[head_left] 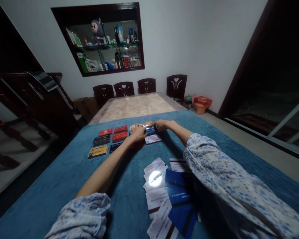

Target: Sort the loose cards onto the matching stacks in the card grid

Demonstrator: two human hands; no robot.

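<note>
My left hand [139,133] reaches to the far end of the card rows, fingers curled at the left end of a shiny gold card [149,124]. At that card's right end, the fingers of my right hand [161,125] are bent inward, so the card lies between both hands. Just nearer is a dark blue card stack [150,130], with a white card [152,139] in front of it. Under my left wrist a red card [139,144] is mostly covered. My fingertips are small here and partly hidden.
Left of my hands lie red stacks [120,136], a black stack [101,139] and a yellow card [97,151]. Closer to me, white cards [157,198] and blue cards [180,196] are fanned out on the blue cloth [72,186]. Chairs [147,86] stand beyond the table.
</note>
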